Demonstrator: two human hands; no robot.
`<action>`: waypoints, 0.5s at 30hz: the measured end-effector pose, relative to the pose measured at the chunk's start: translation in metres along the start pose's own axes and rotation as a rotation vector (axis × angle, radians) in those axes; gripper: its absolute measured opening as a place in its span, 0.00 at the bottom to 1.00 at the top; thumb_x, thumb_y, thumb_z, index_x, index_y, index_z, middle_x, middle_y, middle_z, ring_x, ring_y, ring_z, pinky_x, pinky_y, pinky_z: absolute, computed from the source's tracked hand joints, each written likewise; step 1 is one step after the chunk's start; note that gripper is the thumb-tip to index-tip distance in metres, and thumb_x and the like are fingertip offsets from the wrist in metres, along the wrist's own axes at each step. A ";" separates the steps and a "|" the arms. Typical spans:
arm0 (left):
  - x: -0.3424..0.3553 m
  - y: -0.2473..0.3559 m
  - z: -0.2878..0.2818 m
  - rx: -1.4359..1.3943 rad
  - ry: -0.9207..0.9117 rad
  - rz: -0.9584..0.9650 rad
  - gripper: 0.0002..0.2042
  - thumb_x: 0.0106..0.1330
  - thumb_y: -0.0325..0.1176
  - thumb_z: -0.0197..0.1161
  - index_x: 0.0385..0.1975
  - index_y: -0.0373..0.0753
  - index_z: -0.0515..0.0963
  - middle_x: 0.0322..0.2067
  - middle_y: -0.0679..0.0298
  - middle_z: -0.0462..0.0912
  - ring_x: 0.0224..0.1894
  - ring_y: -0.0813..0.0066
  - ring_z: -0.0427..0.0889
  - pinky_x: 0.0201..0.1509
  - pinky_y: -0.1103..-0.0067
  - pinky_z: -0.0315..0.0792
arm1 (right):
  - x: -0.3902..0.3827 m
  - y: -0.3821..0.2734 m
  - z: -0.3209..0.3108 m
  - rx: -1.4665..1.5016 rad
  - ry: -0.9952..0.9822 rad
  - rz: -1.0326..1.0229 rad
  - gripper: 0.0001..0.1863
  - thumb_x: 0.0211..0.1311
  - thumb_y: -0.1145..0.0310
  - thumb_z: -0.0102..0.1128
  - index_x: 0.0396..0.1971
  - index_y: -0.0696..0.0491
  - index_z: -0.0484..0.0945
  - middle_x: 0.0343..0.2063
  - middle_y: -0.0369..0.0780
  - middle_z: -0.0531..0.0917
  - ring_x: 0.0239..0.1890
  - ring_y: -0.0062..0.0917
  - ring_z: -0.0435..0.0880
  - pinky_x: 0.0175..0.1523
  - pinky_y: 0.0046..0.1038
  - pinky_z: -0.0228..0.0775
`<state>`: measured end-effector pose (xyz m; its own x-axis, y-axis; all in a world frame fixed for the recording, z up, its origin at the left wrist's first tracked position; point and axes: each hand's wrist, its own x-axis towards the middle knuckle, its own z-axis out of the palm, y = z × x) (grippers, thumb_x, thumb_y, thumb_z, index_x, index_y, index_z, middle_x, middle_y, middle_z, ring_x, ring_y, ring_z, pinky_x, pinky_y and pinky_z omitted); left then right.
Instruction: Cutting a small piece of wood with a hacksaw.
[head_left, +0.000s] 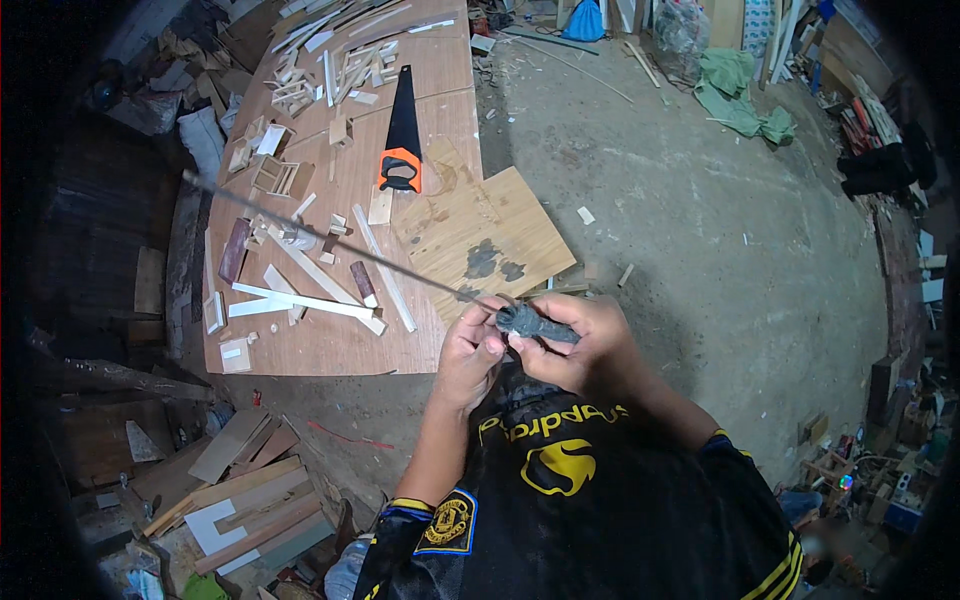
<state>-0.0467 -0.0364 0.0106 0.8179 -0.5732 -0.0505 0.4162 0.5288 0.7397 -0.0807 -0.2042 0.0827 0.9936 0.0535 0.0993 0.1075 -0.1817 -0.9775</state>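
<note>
Both forearms bend inward, bringing the hands together near the chest. The right hand (592, 338) curls its grip around a dark handle (545, 327); the left hand's (468, 355) grip pinches the handle's left end. From there a thin rod (340, 246) slants far left above the counter (320, 357).

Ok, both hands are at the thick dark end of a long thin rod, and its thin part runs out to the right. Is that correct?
The direction is wrong: the head view shows the rod running out to the left, over the table. The left hand and right hand are indeed at its thick dark end.
</note>
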 end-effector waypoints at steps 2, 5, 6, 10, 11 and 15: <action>0.003 0.002 0.011 0.016 0.084 0.027 0.30 0.54 0.52 0.73 0.46 0.37 0.68 0.40 0.65 0.75 0.41 0.75 0.76 0.45 0.79 0.72 | 0.001 0.004 -0.004 -0.052 0.021 -0.059 0.11 0.51 0.69 0.68 0.31 0.60 0.79 0.21 0.45 0.81 0.22 0.27 0.83 0.29 0.26 0.73; 0.005 0.002 0.013 0.016 0.081 0.019 0.30 0.54 0.53 0.72 0.46 0.38 0.68 0.39 0.66 0.74 0.40 0.76 0.76 0.45 0.79 0.72 | 0.001 0.002 -0.007 -0.037 0.003 -0.044 0.12 0.52 0.67 0.70 0.28 0.60 0.78 0.19 0.44 0.80 0.21 0.25 0.83 0.27 0.25 0.71; 0.005 0.001 0.013 0.017 0.083 0.020 0.30 0.54 0.53 0.72 0.46 0.38 0.68 0.39 0.66 0.74 0.40 0.76 0.76 0.45 0.79 0.72 | 0.002 0.000 -0.009 -0.035 0.002 -0.044 0.12 0.52 0.67 0.70 0.28 0.60 0.78 0.19 0.44 0.80 0.21 0.25 0.83 0.27 0.25 0.71; 0.006 -0.003 0.006 0.008 0.055 0.015 0.29 0.55 0.51 0.72 0.46 0.37 0.69 0.40 0.66 0.74 0.43 0.78 0.76 0.48 0.81 0.71 | 0.003 -0.001 -0.011 -0.104 -0.006 -0.111 0.13 0.53 0.66 0.70 0.26 0.59 0.77 0.18 0.43 0.79 0.19 0.23 0.79 0.26 0.25 0.69; 0.007 -0.003 0.004 -0.016 0.016 0.003 0.28 0.57 0.48 0.72 0.47 0.37 0.69 0.43 0.65 0.75 0.46 0.78 0.76 0.51 0.82 0.70 | 0.003 -0.001 -0.011 -0.080 0.000 -0.085 0.13 0.53 0.66 0.70 0.26 0.59 0.77 0.18 0.43 0.78 0.18 0.23 0.77 0.26 0.25 0.68; 0.011 -0.001 0.003 0.009 0.002 0.010 0.28 0.57 0.48 0.72 0.48 0.37 0.69 0.44 0.65 0.75 0.46 0.78 0.76 0.50 0.81 0.70 | 0.006 -0.008 -0.017 -0.109 -0.032 -0.045 0.10 0.50 0.73 0.70 0.31 0.59 0.81 0.20 0.39 0.80 0.21 0.15 0.76 0.27 0.20 0.68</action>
<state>-0.0398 -0.0456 0.0113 0.8228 -0.5666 -0.0438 0.4040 0.5289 0.7463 -0.0754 -0.2192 0.0944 0.9863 0.0945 0.1350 0.1567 -0.2837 -0.9460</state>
